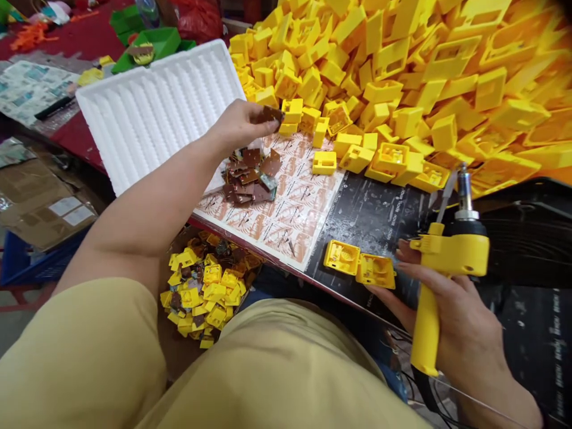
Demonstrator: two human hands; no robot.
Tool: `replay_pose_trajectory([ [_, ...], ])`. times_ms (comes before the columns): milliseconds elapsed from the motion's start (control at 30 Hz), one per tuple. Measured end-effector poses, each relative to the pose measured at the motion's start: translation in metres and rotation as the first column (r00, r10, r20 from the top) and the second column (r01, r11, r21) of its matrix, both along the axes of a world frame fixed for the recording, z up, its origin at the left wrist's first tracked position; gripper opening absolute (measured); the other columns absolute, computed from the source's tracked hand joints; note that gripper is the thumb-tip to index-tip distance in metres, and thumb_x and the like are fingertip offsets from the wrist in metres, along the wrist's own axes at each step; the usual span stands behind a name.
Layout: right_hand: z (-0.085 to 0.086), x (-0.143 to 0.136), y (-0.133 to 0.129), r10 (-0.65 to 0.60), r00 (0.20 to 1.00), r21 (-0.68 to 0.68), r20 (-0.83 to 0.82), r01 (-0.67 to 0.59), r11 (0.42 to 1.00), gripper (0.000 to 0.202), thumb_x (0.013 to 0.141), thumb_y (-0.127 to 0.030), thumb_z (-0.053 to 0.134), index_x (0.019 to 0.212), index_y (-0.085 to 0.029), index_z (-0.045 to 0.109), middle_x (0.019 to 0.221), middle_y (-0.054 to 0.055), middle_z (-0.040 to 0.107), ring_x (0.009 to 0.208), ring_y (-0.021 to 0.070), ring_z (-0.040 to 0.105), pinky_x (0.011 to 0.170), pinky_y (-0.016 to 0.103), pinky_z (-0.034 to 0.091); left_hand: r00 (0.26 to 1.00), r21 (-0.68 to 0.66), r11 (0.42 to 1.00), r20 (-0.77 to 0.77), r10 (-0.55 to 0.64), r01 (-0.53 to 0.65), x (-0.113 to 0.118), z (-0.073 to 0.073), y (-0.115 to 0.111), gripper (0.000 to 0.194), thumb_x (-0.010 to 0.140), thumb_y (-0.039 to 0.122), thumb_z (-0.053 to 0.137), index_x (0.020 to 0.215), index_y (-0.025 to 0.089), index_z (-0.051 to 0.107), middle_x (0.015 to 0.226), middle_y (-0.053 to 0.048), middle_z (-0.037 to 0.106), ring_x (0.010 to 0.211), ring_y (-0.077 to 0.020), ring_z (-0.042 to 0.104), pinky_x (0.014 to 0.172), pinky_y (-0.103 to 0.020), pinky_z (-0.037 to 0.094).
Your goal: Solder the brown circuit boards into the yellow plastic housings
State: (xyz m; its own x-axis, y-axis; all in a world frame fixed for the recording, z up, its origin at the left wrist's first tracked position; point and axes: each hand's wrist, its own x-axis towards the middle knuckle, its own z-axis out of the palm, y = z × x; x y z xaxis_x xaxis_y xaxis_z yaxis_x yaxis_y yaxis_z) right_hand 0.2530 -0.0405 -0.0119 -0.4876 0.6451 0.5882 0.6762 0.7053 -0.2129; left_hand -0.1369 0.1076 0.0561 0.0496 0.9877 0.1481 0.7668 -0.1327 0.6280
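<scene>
My left hand (pixel 250 124) pinches a brown circuit board (pixel 270 114) at the near edge of the heap of yellow plastic cases. Just below that hand lies a small pile of brown circuit boards (pixel 250 179) with parts and wires on them. My right hand (pixel 465 316) is wrapped round a yellow soldering gun (pixel 429 316), whose metal tip points away from me. The fingertips of this hand also reach an open yellow case (pixel 378 271) on the black mat; a second open case (pixel 342 256) sits against its left side.
Yellow cases (pixel 393 77) are heaped across the back and right. A white ribbed foam tray (pixel 161 107) leans at the left, with green bins (pixel 165 44) behind it. Below the table edge stands a box of yellow pieces (pixel 208 292). A cardboard box (pixel 44 202) is far left.
</scene>
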Motion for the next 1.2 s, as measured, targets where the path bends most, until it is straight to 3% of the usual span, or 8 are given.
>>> replay_pose_trajectory([
  [167,0.016,-0.018,0.000,0.038,0.995,0.012,-0.096,-0.037,0.999,0.064,0.079,-0.026,0.081,0.135,-0.024,0.050,0.115,0.015,0.072,0.094,0.0320,0.073,0.072,0.046,0.062,0.872,0.013,0.994,0.478,-0.104,0.112,0.018,0.020,-0.037,0.051,0.085,0.066,0.065,0.099,0.017,0.064,0.088,0.000,0.071,0.082,-0.0124,0.064,0.080,-0.036,0.054],
  [400,0.034,-0.050,-0.005,0.073,0.972,-0.119,-0.224,-0.102,0.988,0.047,0.084,-0.024,0.078,0.122,-0.023,0.051,0.125,0.011,0.069,0.112,0.0237,0.069,0.093,0.037,0.061,0.797,-0.188,0.822,-0.203,-0.568,0.538,0.112,0.017,-0.095,0.009,0.084,0.014,0.064,0.086,0.013,0.072,0.075,-0.006,0.069,0.076,-0.0187,0.065,0.069,-0.029,0.046],
  [500,0.035,-0.054,-0.006,0.030,0.974,-0.105,-0.222,-0.055,0.993,0.040,0.086,-0.019,0.075,0.118,-0.026,0.052,0.105,0.002,0.074,0.087,0.0169,0.074,0.078,0.027,0.061,0.772,-0.175,0.796,-0.196,-0.604,0.579,0.129,0.011,-0.114,0.018,0.084,0.012,0.060,0.098,0.013,0.071,0.079,-0.007,0.069,0.077,-0.0191,0.065,0.070,-0.030,0.047],
  [600,0.036,-0.052,-0.009,-0.024,0.959,-0.078,-0.283,0.002,0.997,0.037,0.086,-0.015,0.074,0.113,-0.027,0.053,0.092,-0.002,0.072,0.074,0.0141,0.072,0.069,0.023,0.059,0.818,-0.184,0.806,0.269,-0.509,0.562,0.124,-0.002,-0.120,0.054,0.083,0.021,0.066,0.135,0.016,0.055,0.103,-0.008,0.070,0.068,-0.0121,0.062,0.067,-0.027,0.051],
  [733,0.034,-0.047,-0.014,-0.060,0.935,-0.065,-0.349,0.040,0.997,0.038,0.084,-0.014,0.075,0.112,-0.026,0.052,0.091,-0.001,0.071,0.077,0.0155,0.073,0.069,0.025,0.059,0.642,-0.349,0.755,0.757,-0.122,0.556,0.116,-0.024,-0.125,0.085,0.075,0.036,0.081,0.149,0.024,0.041,0.134,-0.016,0.061,0.073,-0.0099,0.067,0.066,-0.023,0.054],
  [833,0.030,-0.045,-0.017,-0.051,0.937,-0.014,-0.344,0.049,0.999,0.040,0.083,-0.014,0.076,0.114,-0.026,0.053,0.093,-0.001,0.072,0.077,0.0163,0.073,0.068,0.027,0.060,0.566,-0.363,0.726,0.823,-0.044,0.584,0.125,-0.030,-0.135,0.070,0.074,0.051,0.082,0.131,0.017,0.062,0.125,-0.015,0.069,0.096,-0.0195,0.072,0.085,-0.029,0.056],
  [1033,0.030,-0.045,-0.019,-0.028,0.975,0.124,-0.219,0.056,0.991,0.036,0.083,-0.010,0.074,0.112,-0.024,0.058,0.084,-0.001,0.073,0.071,0.0184,0.072,0.061,0.029,0.056,0.660,-0.223,0.908,0.748,-0.075,0.355,0.152,-0.017,-0.151,0.047,0.083,0.058,0.072,0.106,0.017,0.078,0.118,-0.008,0.075,0.118,-0.0230,0.066,0.109,-0.035,0.047],
  [1200,0.026,-0.049,-0.022,-0.044,0.968,0.094,-0.246,0.069,0.993,0.042,0.082,-0.011,0.075,0.117,-0.027,0.056,0.084,-0.003,0.072,0.072,0.0174,0.072,0.062,0.027,0.056,0.328,-0.190,0.926,0.941,0.078,0.325,0.166,-0.024,-0.150,0.034,0.073,0.052,0.084,0.082,0.020,0.078,0.088,-0.004,0.079,0.092,-0.0172,0.072,0.092,-0.029,0.055],
])
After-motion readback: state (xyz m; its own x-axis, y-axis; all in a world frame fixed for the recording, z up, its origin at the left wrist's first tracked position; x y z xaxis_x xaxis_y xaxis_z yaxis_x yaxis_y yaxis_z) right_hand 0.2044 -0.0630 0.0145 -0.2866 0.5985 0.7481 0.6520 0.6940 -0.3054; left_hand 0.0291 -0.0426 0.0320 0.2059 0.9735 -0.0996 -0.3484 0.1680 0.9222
